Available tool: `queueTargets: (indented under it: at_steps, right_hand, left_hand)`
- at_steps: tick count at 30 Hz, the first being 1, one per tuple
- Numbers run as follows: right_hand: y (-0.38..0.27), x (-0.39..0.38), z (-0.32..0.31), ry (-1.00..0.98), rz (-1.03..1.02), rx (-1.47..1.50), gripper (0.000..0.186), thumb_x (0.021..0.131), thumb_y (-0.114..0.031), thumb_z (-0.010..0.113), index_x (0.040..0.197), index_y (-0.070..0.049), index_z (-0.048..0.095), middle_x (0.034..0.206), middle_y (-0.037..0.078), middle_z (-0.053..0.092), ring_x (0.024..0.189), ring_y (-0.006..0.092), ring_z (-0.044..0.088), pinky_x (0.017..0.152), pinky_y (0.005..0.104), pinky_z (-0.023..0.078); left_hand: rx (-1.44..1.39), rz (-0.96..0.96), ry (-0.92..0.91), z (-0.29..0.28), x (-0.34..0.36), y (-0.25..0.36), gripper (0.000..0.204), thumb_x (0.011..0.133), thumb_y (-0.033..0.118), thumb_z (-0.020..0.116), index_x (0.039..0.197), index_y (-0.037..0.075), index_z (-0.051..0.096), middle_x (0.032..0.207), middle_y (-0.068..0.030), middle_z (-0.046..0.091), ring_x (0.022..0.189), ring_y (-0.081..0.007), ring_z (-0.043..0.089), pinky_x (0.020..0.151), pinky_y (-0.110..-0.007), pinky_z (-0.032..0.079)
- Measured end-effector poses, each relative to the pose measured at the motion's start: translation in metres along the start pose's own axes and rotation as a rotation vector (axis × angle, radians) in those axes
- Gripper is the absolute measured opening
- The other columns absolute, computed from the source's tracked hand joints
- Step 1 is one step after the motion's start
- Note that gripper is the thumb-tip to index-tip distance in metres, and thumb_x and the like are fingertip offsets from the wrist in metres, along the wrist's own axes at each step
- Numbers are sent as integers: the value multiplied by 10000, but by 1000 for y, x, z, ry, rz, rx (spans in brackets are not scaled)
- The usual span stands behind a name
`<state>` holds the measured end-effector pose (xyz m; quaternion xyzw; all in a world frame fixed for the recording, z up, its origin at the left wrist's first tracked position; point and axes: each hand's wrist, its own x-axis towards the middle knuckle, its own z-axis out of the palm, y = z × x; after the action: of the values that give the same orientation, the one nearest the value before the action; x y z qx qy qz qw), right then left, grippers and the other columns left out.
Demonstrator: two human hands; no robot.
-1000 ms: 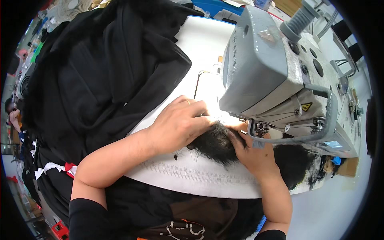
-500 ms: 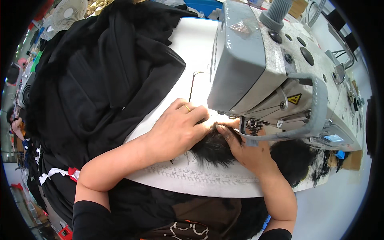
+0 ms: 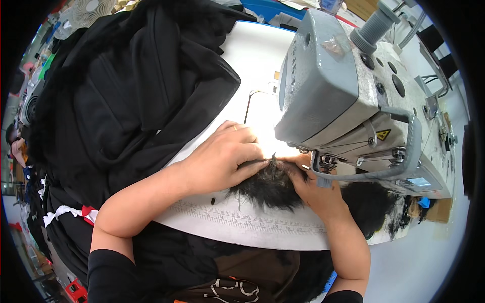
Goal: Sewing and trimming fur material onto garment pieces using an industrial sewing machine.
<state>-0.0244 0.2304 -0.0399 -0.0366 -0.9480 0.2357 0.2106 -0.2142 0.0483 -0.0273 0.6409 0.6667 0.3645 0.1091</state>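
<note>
A small piece of black fur (image 3: 268,188) lies on the white sewing table (image 3: 252,55), below the head of a grey sewing machine (image 3: 323,76). My left hand (image 3: 230,154) pinches its left side, the thumb and fingers closed at the fur's upper edge. From the other side my right hand (image 3: 313,184) grips the fur, its thumb near the left thumb. The right fingertips go partly out of sight beneath the machine's grey guard (image 3: 371,174). Bright lamp light washes out the spot where the fingers meet, so the needle cannot be made out.
A big heap of black cloth (image 3: 151,86) with fur trim covers the table's left side. More black fur (image 3: 371,207) lies right of my right forearm. A printed ruler scale (image 3: 242,221) runs along the near edge. Dark cloth (image 3: 237,267) covers my lap.
The view has shifted slightly, so the machine sits farther right. My hands have drawn a little away from the needle area, and more of the fur between my thumbs shows.
</note>
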Motion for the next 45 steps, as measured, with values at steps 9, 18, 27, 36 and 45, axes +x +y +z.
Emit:
queueTargets:
  at_steps: [9,18,27,36,45]
  right_hand:
    - [5,2,2,6,-24,56,176,938,-155,842,1097,-129,770,986,49,777,892,207,762,787,337,590]
    - [-24,3,2,-92,602,575,178,995,-161,794,1138,-55,795,1008,76,781,954,141,709,868,321,555]
    - [-2,-7,5,-11,680,1013,177,1000,-166,788,1123,-40,799,1009,68,803,939,152,724,878,323,564]
    - [18,-3,10,-13,659,459,186,1001,-197,789,1091,-39,825,1032,68,830,936,162,757,875,320,576]
    - [10,6,-4,-21,604,497,194,951,-146,834,1106,-30,825,1043,67,830,935,157,746,870,308,569]
  left_hand:
    - [15,28,40,6,1,-3,106,934,128,775,1007,59,737,941,-81,655,969,-278,635,976,-418,447]
    - [44,-47,21,5,-2,0,114,928,149,782,995,63,748,976,-80,666,1033,-273,642,1030,-431,436]
    - [58,-30,59,6,2,-2,145,926,179,787,1034,89,752,1029,-74,628,1080,-282,595,1086,-480,403]
    - [133,-6,124,17,13,-16,153,898,162,781,974,49,713,1131,-118,602,1156,-333,569,1149,-529,371]
    - [74,-51,114,15,16,-14,169,873,143,785,1004,57,723,1180,-123,611,1235,-356,547,1184,-536,354]
